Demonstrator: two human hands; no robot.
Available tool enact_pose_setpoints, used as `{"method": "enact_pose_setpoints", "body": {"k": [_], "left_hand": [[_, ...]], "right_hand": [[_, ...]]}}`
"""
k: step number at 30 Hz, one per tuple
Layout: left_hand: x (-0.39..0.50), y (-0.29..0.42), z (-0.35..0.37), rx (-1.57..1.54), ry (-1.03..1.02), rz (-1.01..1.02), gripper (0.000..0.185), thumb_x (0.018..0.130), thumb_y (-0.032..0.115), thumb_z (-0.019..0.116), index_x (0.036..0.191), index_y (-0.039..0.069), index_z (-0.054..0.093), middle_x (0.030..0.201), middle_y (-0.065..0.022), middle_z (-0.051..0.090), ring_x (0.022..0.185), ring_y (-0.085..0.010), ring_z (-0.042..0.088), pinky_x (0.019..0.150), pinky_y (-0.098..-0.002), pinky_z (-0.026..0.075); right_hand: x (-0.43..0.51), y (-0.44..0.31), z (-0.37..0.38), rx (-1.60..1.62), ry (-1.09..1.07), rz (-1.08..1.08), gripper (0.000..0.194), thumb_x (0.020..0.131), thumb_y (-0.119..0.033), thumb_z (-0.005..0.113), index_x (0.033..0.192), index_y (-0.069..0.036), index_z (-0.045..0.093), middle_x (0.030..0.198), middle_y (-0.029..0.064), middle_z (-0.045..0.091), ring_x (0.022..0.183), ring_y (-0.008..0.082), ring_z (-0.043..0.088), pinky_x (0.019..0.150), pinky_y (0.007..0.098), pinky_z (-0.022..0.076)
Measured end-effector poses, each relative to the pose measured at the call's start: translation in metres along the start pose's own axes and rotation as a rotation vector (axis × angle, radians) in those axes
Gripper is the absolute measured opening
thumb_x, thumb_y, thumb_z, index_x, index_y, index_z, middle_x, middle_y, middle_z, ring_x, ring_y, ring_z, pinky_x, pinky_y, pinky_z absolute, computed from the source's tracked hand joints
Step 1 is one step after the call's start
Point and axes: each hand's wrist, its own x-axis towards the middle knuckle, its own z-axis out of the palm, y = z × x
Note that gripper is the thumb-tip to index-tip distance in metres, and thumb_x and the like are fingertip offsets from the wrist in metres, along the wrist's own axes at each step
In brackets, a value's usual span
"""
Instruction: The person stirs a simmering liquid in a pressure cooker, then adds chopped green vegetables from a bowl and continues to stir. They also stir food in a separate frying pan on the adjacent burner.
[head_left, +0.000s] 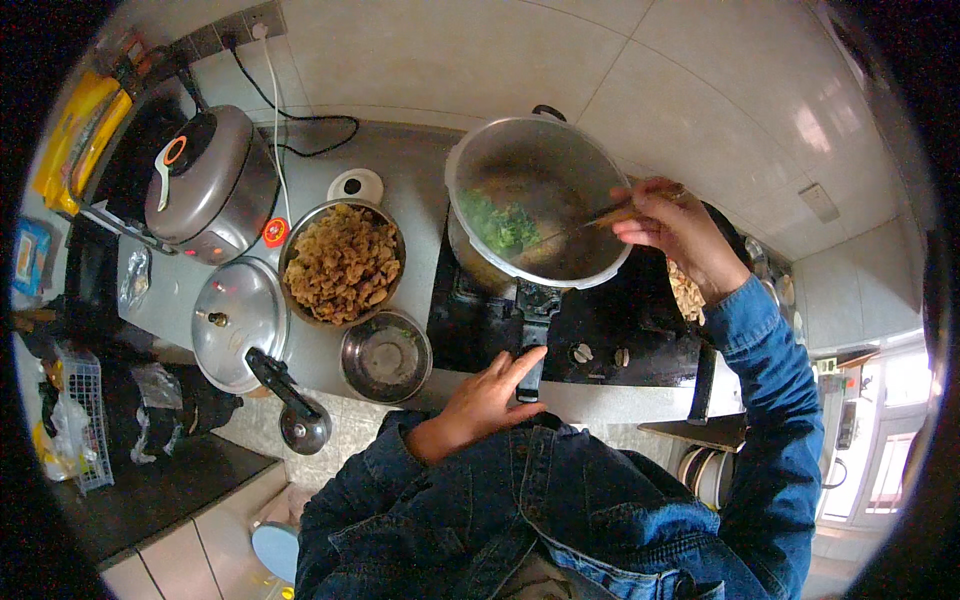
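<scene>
A deep metal pressure-cooker pot (615, 266) stands without its lid on the gas stove. Chopped green leaves (499, 223) lie in a heap at the left inside it; the rest of the bottom looks dark and blurred. My left hand (495, 394) holds the pot's black handle (534, 337), index finger laid over it and thumb lower down. Over the pot's right rim, my right hand (660, 214) grips wooden chopsticks (607, 217), their tips pointing into the pot. Part of the chopsticks is hidden by the fingers.
Left of the stove (637, 330) are a bowl of brown fried pieces (341, 266), a smaller metal bowl (386, 358) and the pressure-cooker lid (236, 322), its handle overhanging the counter. An electric cooker (214, 187) stands behind. A wok with pale pieces (684, 289) is partly behind my right arm.
</scene>
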Motion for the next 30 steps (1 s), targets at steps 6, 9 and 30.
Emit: {"method": "enact_pose_setpoints", "body": {"k": [6, 9, 30], "left_hand": [[0.0, -0.005, 0.005, -0.013, 0.081, 0.105, 0.075, 0.081, 0.038, 0.066, 0.144, 0.019, 0.029, 0.101, -0.0188, 0.051, 0.08, -0.0351, 0.06, 0.071, -0.0447, 0.048], [0.001, -0.007, 0.007, -0.04, 0.115, 0.153, 0.075, 0.081, 0.037, 0.067, 0.144, 0.017, 0.03, 0.1, -0.0189, 0.052, 0.077, -0.0333, 0.06, 0.069, -0.0435, 0.048], [0.0, -0.004, 0.01, -0.088, 0.109, 0.131, 0.073, 0.083, 0.036, 0.066, 0.144, 0.017, 0.03, 0.1, -0.0179, 0.054, 0.075, -0.0301, 0.06, 0.07, -0.0406, 0.048]], "right_hand": [[0.019, 0.023, -0.036, 0.502, 0.272, 0.055, 0.031, 0.094, -0.027, 0.056, 0.105, 0.002, 0.052, 0.1, 0.0202, 0.062, 0.087, 0.0292, 0.066, 0.073, 0.0341, 0.0603], [0.013, 0.025, -0.057, 0.612, 0.352, 0.058, 0.033, 0.09, -0.033, 0.061, 0.099, -0.003, 0.051, 0.098, 0.0189, 0.061, 0.089, 0.0304, 0.065, 0.074, 0.0366, 0.06], [-0.039, -0.034, 0.023, -0.644, -0.013, -0.386, 0.01, 0.083, -0.001, 0.058, 0.091, -0.001, 0.052, 0.119, 0.0129, 0.057, 0.099, 0.0164, 0.059, 0.086, 0.0295, 0.0499]]}}
